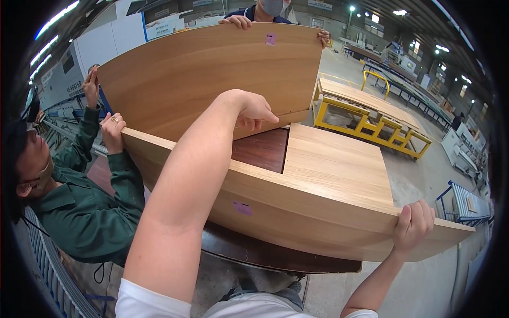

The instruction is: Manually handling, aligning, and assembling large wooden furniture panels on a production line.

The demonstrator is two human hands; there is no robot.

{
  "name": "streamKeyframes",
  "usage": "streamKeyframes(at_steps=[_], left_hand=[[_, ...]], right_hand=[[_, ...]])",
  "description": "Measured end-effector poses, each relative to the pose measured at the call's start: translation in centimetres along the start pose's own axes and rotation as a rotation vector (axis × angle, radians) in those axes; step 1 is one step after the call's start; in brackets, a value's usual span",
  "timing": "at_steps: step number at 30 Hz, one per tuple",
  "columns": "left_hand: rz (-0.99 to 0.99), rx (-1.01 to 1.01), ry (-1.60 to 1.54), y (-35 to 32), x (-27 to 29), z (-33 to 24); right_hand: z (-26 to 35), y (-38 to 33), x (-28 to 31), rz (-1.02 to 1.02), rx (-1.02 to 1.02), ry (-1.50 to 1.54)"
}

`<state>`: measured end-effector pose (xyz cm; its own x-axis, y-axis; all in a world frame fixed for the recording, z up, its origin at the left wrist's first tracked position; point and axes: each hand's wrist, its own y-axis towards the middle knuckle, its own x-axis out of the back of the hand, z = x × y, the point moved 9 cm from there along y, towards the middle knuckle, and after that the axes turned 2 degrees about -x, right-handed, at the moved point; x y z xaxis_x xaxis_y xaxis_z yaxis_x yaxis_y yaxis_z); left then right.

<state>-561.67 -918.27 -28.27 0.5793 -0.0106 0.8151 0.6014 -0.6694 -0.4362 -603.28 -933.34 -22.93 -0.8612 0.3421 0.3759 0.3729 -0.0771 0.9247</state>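
My right hand (415,226) is closed over the top edge of a long wood-grain panel (297,209) standing on edge in front of me. My left hand (254,111) reaches across that panel, index finger stretched out and the others hanging loosely; it appears to hold nothing. Below and beyond it lies a flat light wood board (339,159) with a dark reddish-brown surface (265,151) beside it. A second tall wood panel (207,74) stands on the far side, tilted away. Each upright panel bears a small purple sticker (243,208).
A co-worker in a green sleeve (79,212) at the left has hands on both panels. Another person's hand (237,21) holds the far panel's top edge. A yellow cart (366,122) carrying boards stands at the far right. Roller conveyors (466,201) stand at either side.
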Motion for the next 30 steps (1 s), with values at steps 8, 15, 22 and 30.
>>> streamKeyframes(at_steps=[8, 15, 22, 30], left_hand=[[0.000, -0.004, 0.015, 0.3, -0.2, -0.1], [-0.004, 0.003, 0.011, 0.4, -0.3, 0.3], [0.004, -0.007, -0.005, 1.2, -0.6, 0.2], [-0.023, -0.014, -0.004, 0.7, -0.6, -0.7]], right_hand=[[-0.1, -0.3, -0.1, -0.007, 0.012, -0.008], [-0.2, -0.4, 0.0, -0.005, 0.003, 0.012], [-0.4, -0.4, -0.1, -0.040, 0.001, 0.023], [-0.7, -0.5, -0.1, -0.050, 0.009, 0.023]])
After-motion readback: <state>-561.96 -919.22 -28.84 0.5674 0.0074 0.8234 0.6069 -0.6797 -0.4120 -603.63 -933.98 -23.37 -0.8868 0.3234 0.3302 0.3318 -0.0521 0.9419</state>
